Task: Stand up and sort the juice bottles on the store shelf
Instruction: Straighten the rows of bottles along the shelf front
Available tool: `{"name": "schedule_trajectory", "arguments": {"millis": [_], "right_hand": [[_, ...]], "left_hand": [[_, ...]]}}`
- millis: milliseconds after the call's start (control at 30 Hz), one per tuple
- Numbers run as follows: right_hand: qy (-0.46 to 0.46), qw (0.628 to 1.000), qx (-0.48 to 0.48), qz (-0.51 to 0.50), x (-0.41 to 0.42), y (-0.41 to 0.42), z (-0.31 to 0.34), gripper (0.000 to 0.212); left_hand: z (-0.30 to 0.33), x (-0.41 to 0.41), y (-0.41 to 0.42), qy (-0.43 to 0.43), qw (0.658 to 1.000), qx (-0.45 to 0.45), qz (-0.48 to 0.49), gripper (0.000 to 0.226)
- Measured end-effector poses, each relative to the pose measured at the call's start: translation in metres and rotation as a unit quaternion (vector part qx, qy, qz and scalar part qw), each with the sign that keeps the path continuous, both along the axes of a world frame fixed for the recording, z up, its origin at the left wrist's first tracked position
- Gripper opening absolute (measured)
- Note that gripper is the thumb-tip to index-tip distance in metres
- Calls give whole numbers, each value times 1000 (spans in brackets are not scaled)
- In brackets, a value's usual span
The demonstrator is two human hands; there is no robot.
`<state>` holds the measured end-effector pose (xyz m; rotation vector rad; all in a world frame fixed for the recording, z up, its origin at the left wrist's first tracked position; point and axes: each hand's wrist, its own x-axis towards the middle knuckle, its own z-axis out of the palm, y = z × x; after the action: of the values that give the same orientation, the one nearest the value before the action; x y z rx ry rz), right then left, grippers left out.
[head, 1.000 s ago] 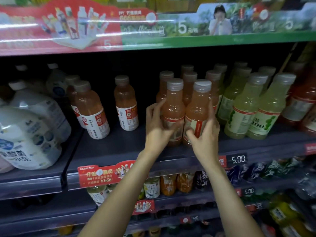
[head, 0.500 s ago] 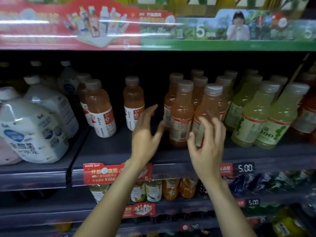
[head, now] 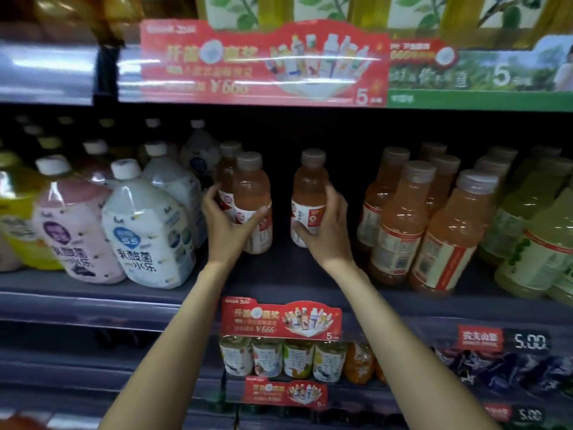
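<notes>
- Orange juice in two clear, brown-capped plastic bottles stands upright on the dark shelf [head: 279,274].
- Our left hand [head: 228,218] grips the left bottle [head: 251,193].
- Our right hand [head: 325,221] grips the lone bottle [head: 310,187] beside it.
- Fuller orange bottles [head: 400,218] stand rightward.

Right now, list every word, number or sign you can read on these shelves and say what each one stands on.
"5.00": price tag on the shelf edge, right.
"5.00": lower price tag, blurred but legible.
"¥666": red promo card below the hands.
"¥666" and "5": big red banner above.
"5": green banner.
"乳酸菌" and "水乐": white bottle.
Labels on the orange juice bottles: too blurred to read.
</notes>
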<state>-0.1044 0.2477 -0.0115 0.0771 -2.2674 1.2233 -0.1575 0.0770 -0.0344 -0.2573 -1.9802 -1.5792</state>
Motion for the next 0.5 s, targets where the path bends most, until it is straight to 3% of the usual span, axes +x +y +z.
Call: {"name": "schedule_trajectory", "arguments": {"millis": [133, 267, 400, 500], "right_hand": [[11, 1000, -3, 25, -10, -9, -6, 79], [12, 999, 15, 49, -15, -10, -6, 73], [8, 998, 6, 65, -20, -24, -6, 77], [21, 999, -4, 30, -25, -43, -9, 85]], "left_hand": [[3, -9, -3, -15, 998, -45, -45, 89], [15, -9, -3, -19, 998, -32, -48, 78], [19, -14, -2, -21, 999, 32, -37, 60], [20, -17, 2, -64, 992, 104, -30, 71]]}}
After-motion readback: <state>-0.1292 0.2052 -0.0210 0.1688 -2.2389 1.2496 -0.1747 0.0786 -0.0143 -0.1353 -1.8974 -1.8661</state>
